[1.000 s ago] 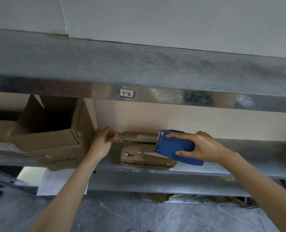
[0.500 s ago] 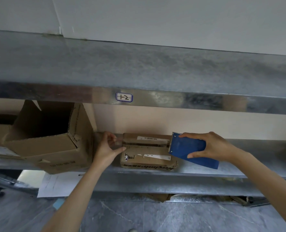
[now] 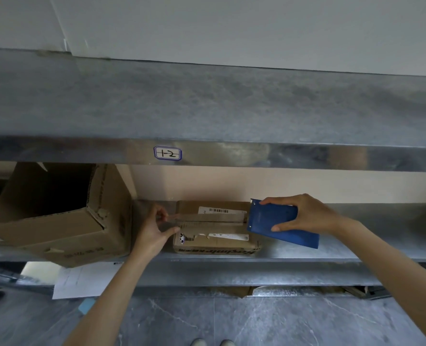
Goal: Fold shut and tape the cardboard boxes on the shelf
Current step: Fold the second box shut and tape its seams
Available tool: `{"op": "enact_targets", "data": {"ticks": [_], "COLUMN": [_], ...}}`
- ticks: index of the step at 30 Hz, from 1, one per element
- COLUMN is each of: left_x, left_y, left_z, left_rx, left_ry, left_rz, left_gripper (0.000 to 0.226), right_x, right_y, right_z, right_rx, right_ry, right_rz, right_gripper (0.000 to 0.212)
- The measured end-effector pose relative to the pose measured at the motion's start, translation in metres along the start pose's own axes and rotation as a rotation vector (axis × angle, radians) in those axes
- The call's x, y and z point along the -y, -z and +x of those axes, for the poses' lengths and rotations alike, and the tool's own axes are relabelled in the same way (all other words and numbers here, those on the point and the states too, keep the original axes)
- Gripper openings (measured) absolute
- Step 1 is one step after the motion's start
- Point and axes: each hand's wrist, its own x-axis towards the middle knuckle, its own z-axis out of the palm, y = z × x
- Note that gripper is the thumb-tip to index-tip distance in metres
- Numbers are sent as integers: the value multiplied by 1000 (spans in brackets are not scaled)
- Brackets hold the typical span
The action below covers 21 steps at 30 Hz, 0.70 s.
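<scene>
The tape (image 3: 207,217) spans the small box (image 3: 215,245) lengthwise (left to right), left hand (image 3: 153,233) pinching its end, right hand (image 3: 306,216) gripping the dispenser (image 3: 276,224).

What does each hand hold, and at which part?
The left hand pinches the end of the clear tape strip; the right hand grips the blue plastic tape dispenser around its body.

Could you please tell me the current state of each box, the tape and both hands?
Large box: open.
Small box: flaps folded shut.
Left hand: pinches tape end.
Right hand: grips dispenser.
Tape: stretched across small box's top, from dispenser to left hand.
Dispenser: held at small box's right end.
</scene>
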Motion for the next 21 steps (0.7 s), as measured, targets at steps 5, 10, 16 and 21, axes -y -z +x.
{"op": "enact_targets", "data": {"ticks": [5, 10, 16, 21], "left_x": [4, 2, -5, -15], "left_y": [0, 1, 1, 8], "left_z": [0, 4, 4, 9], "left_rx": [-8, 4, 6, 39], "left_ry": [12, 61, 107, 132], "left_rz": [28, 10, -31, -40], "left_gripper": [48, 48, 48, 35], "right_x": [-4, -10, -18, -19], "right_y": [-2, -3, -3, 0], "right_z": [6, 16, 24, 31], "right_rx": [12, 33, 45, 70], "right_ry": [3, 3, -4, 3], "right_rz": [-5, 5, 17, -25], "right_gripper": [64, 55, 51, 52]}}
